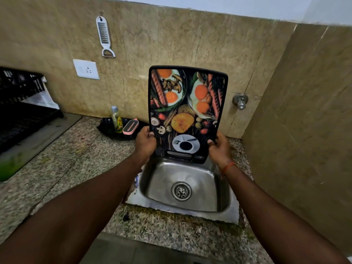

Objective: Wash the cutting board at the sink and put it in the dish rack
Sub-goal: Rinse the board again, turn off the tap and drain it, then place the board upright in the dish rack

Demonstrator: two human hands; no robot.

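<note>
The cutting board [185,111], black-rimmed with a printed picture of eggs, sausages and mushrooms, is held nearly upright above the back of the steel sink [202,204]. Its handle slot is at the bottom edge. My left hand [145,142] grips the board's lower left edge and my right hand [219,149] grips its lower right edge. The sink basin looks dry, with a round drain [181,191] in its middle. The black dish rack [21,113] stands on the counter at the far left.
A wall tap valve [240,101] sticks out right of the board. A black tray [108,128] behind the sink's left holds a soap bottle [116,119] and a pink scrubber [130,126]. A grater-peeler [104,37] hangs on the tiled wall above a socket [86,69]. The side wall stands close on the right.
</note>
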